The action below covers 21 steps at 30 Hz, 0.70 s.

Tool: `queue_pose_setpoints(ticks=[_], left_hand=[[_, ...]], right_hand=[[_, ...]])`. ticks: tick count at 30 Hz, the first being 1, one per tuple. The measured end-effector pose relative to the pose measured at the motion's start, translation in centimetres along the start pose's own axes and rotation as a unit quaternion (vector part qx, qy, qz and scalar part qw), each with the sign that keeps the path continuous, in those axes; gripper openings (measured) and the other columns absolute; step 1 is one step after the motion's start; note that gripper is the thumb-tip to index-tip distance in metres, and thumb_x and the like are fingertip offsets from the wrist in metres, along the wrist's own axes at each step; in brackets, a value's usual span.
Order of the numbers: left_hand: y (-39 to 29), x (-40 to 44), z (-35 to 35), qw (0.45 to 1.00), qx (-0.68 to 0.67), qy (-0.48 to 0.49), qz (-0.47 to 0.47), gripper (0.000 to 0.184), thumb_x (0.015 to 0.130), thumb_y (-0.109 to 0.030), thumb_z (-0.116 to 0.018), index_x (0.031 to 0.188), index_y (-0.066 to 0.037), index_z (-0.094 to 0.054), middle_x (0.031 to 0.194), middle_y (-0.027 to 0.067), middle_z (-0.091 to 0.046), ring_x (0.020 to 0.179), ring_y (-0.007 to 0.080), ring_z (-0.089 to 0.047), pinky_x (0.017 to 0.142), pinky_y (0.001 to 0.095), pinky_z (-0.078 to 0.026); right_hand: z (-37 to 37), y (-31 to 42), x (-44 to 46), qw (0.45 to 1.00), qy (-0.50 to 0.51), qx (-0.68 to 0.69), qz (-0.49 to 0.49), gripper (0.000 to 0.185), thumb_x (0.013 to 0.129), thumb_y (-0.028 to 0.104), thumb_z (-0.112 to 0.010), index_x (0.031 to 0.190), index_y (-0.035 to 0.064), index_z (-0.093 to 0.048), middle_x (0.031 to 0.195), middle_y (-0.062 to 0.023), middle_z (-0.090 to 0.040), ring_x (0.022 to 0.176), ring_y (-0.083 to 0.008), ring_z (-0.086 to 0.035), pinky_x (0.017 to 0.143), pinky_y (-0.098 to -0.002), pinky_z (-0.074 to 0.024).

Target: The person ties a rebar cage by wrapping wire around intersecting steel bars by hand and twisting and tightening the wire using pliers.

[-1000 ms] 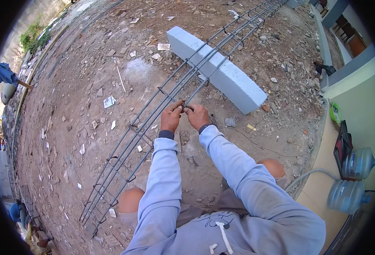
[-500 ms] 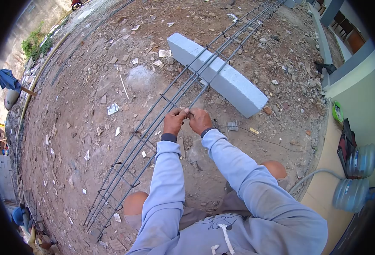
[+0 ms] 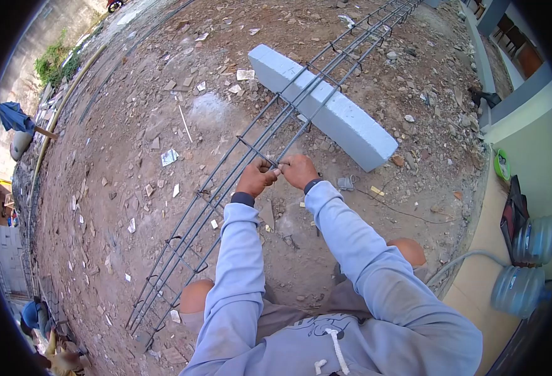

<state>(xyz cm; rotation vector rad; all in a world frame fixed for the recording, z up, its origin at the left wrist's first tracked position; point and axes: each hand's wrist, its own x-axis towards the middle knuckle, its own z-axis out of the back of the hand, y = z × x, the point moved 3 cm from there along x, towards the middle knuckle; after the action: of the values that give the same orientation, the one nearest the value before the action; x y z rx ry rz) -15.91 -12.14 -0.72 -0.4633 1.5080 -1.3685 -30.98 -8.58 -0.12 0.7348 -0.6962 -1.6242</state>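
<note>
A long steel rebar cage (image 3: 211, 195) runs diagonally through the head view, tied with square stirrups. Midway along its near bar, my left hand (image 3: 257, 179) is closed, with thumb and fingers pinched at a stirrup corner. My right hand (image 3: 300, 172) is closed too, its fingertips pinched together and meeting the left ones at the same joint. Whatever lies between the fingertips is too small to make out. Just beyond my hands, the cage rests across a pale lightweight block (image 3: 351, 128).
Rubble and tile shards litter the dirt ground (image 3: 132, 182). A small grey bundle (image 3: 346, 183) lies right of my hands. Water jugs (image 3: 519, 291) and a green bowl (image 3: 501, 164) stand on the ledge at right. A person (image 3: 33, 315) is at the lower left edge.
My hands have parted slightly at the joint, with the left wrist turned and the left thumb now extended toward the right fingertips. The view has shifted slightly; the cage and block stay in place.
</note>
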Motion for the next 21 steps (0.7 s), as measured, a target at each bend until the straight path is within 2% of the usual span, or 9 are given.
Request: queue_pose_setpoints(ticks=[3, 6, 9, 15, 18, 21], left_hand=[[0.7, 0.8, 0.1, 1.0, 0.019, 0.006, 0.011, 0.032, 0.08, -0.019, -0.072, 0.097, 0.002, -0.056, 0.079, 0.0083, -0.063, 0.068, 0.0145, -0.06, 0.061, 0.0285, -0.049], [0.7, 1.2, 0.4, 0.995, 0.102, 0.001, -0.012, 0.031, 0.079, -0.019, -0.072, 0.094, 0.002, -0.057, 0.078, 0.0085, -0.063, 0.064, 0.0143, -0.059, 0.058, 0.0288, -0.048], [-0.2, 0.9, 0.7, 0.978, 0.208, -0.009, -0.027, 0.031, 0.076, -0.019, -0.074, 0.092, 0.002, -0.058, 0.078, 0.0091, -0.063, 0.065, 0.0148, -0.059, 0.059, 0.0291, -0.048], [-0.8, 0.9, 0.8, 0.919, 0.383, -0.054, -0.078, 0.037, 0.071, -0.026, -0.076, 0.092, 0.001, -0.06, 0.081, 0.0104, -0.064, 0.07, 0.0176, -0.06, 0.063, 0.0293, -0.047], [-0.7, 1.0, 0.5, 0.91, 0.397, -0.089, -0.078, 0.035, 0.072, -0.026, -0.073, 0.089, 0.001, -0.062, 0.076, 0.0107, -0.064, 0.065, 0.0174, -0.061, 0.06, 0.0288, -0.047], [-1.0, 0.7, -0.3, 0.959, 0.274, -0.056, 0.052, 0.029, 0.073, -0.022, -0.07, 0.087, 0.003, -0.063, 0.07, 0.0108, -0.065, 0.062, 0.0158, -0.063, 0.055, 0.028, -0.048]], right_hand=[[0.4, -0.2, 0.0, 1.0, 0.007, 0.013, -0.001, 0.022, 0.076, 0.02, -0.062, 0.093, 0.0098, -0.071, 0.09, -0.0187, -0.066, 0.087, -0.0346, -0.063, 0.078, -0.0404, -0.0496], [-0.8, -1.7, 0.6, 0.989, 0.041, 0.113, -0.083, 0.023, 0.076, 0.024, -0.064, 0.093, 0.0103, -0.071, 0.092, -0.0169, -0.067, 0.088, -0.0334, -0.063, 0.079, -0.039, -0.0494], [-0.6, -1.4, 0.2, 0.987, 0.04, 0.133, -0.081, 0.026, 0.076, 0.029, -0.065, 0.094, 0.0109, -0.071, 0.093, -0.0155, -0.067, 0.089, -0.032, -0.063, 0.08, -0.0382, -0.0492], [-0.2, -0.1, 0.5, 0.996, 0.023, 0.033, -0.08, 0.023, 0.074, 0.025, -0.067, 0.089, 0.0077, -0.071, 0.096, -0.0174, -0.066, 0.089, -0.0325, -0.064, 0.08, -0.0395, -0.0496], [-0.3, 1.2, 0.5, 0.992, 0.003, -0.071, -0.109, 0.03, 0.075, 0.029, -0.067, 0.086, 0.0008, -0.069, 0.089, -0.0201, -0.066, 0.091, -0.0351, -0.062, 0.08, -0.0401, -0.0484], [-1.4, 0.3, 1.6, 0.992, -0.005, -0.075, -0.101, 0.028, 0.076, 0.027, -0.067, 0.08, -0.0012, -0.067, 0.081, -0.0185, -0.066, 0.075, -0.03, -0.065, 0.066, -0.0392, -0.0506]])
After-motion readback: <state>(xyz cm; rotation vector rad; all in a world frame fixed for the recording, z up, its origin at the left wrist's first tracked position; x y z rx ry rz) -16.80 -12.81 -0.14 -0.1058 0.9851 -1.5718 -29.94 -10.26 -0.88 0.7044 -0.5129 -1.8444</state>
